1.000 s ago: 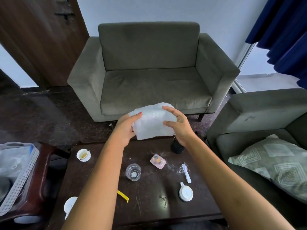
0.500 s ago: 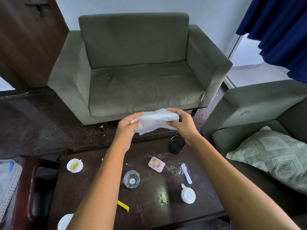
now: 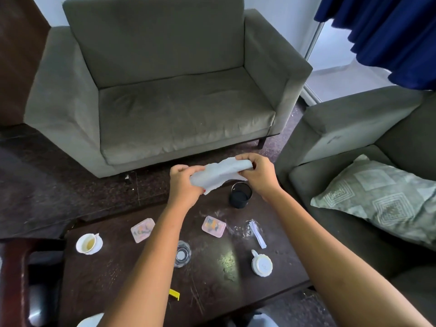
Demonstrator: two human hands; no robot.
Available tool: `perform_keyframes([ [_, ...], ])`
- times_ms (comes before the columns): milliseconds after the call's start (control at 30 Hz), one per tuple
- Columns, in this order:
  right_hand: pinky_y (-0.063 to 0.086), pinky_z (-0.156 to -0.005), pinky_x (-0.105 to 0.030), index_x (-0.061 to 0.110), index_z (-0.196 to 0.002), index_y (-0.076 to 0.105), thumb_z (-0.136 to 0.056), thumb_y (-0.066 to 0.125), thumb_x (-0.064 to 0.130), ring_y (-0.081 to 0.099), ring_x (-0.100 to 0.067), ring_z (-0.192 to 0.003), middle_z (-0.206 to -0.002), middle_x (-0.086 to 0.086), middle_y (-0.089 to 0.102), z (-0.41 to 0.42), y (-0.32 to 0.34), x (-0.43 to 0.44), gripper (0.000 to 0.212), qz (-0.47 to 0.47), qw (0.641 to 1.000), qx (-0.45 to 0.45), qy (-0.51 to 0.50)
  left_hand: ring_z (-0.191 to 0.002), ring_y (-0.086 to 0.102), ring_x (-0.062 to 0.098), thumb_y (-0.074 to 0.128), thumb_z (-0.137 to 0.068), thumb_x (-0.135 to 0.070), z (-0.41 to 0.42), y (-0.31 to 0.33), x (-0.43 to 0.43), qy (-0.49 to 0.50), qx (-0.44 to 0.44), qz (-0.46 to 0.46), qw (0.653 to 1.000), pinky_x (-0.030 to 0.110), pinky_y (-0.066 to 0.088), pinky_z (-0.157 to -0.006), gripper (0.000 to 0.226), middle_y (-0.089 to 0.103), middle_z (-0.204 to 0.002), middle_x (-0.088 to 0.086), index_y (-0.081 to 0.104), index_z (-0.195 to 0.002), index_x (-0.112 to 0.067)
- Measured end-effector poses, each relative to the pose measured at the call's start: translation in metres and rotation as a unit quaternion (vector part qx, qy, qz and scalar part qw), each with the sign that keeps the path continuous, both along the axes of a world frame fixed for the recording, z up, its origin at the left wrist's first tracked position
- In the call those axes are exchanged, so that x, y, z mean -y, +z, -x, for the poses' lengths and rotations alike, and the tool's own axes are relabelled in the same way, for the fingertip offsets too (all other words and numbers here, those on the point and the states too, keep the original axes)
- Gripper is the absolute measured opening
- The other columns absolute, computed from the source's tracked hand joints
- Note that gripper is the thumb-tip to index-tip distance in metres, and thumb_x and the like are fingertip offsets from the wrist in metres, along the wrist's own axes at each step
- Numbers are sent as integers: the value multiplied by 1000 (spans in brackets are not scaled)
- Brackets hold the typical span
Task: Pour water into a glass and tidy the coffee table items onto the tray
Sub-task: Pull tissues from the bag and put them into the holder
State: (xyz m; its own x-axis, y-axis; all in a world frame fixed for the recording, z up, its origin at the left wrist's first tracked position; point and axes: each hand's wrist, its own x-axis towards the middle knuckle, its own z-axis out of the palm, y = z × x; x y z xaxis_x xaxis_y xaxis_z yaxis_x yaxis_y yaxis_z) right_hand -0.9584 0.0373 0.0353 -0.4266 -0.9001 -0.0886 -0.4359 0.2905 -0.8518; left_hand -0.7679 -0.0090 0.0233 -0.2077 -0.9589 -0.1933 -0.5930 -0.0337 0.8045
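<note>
Both my hands hold a crumpled white tissue (image 3: 218, 173) above the far edge of the dark coffee table (image 3: 212, 286). My left hand (image 3: 185, 182) grips its left end and my right hand (image 3: 258, 172) pinches its right end. On the table lie a clear glass (image 3: 182, 253), a white cup with yellowish liquid (image 3: 87, 243), two pink plastic boxes (image 3: 143, 230) (image 3: 213, 226), a black cup (image 3: 240, 195), a white lid (image 3: 262, 265), a clear wrapper with a white strip (image 3: 256, 232) and a yellow clip (image 3: 174, 294). No tray is in view.
A grey sofa (image 3: 165, 90) stands beyond the table. A second sofa with a patterned cushion (image 3: 377, 199) is on the right. A dark wooden chair arm (image 3: 16, 279) is at the left. Blue curtains (image 3: 389, 31) hang top right.
My hands folded the spread tissue into a narrower crumpled strip and lowered it toward the table. The view tilted down, bringing a second pink box into sight.
</note>
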Motion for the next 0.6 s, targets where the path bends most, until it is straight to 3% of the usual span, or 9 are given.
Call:
perform_keyframes([
  [33,40,-65,-7,16,-106,70,-75,56,-6,58,-9,-90,-103,1,70,3,-3,0,40,-4,1000,-18,2,-121,43,22,77,-65,3,6,-4,-2,-6,34,4,999,5,30,-87,63,29,-137,5,63,-121,-24],
  [133,35,-69,-8,15,-106,70,-75,56,-6,56,-11,-87,-104,-4,70,11,-11,1,39,-22,998,-47,22,-134,26,27,84,-64,-20,23,-14,-13,-57,151,52,986,37,37,-104,74,20,-151,1,53,-130,-33],
  [200,32,-65,-5,15,-106,69,-75,60,-5,54,-13,-85,-103,-6,69,16,-17,2,38,-28,997,-60,41,-136,26,24,82,-67,-28,40,-17,-17,-92,155,89,980,43,37,-104,72,28,-150,-1,51,-132,-33],
  [333,35,-68,4,14,-110,68,-74,58,-7,56,-10,-87,-103,-3,68,23,-29,4,43,-19,994,-55,91,-112,56,25,67,-80,-18,76,-28,-16,-104,105,99,984,42,48,-89,43,62,-121,0,60,-122,-24],
  [433,39,-74,-2,26,-133,49,-76,62,-3,53,-9,-87,-96,2,59,38,-41,8,65,-16,995,-22,92,-96,62,27,57,-87,-11,96,-38,-10,-34,52,35,997,39,52,-81,26,70,-105,6,66,-110,-19],
  [500,38,-81,-8,30,-145,29,-74,71,1,51,-9,-95,-106,3,56,51,-51,10,87,-12,996,1,87,-94,64,26,57,-89,-10,106,-47,-2,8,-17,-40,999,38,53,-82,22,70,-103,8,67,-108,-16],
  [600,43,-100,-34,29,-150,14,-68,79,4,49,-22,-118,-136,-4,45,70,-73,17,108,-65,992,38,102,-98,65,23,58,-90,-10,117,-63,10,73,-172,-167,968,39,55,-86,22,69,-107,6,64,-110,-17],
])
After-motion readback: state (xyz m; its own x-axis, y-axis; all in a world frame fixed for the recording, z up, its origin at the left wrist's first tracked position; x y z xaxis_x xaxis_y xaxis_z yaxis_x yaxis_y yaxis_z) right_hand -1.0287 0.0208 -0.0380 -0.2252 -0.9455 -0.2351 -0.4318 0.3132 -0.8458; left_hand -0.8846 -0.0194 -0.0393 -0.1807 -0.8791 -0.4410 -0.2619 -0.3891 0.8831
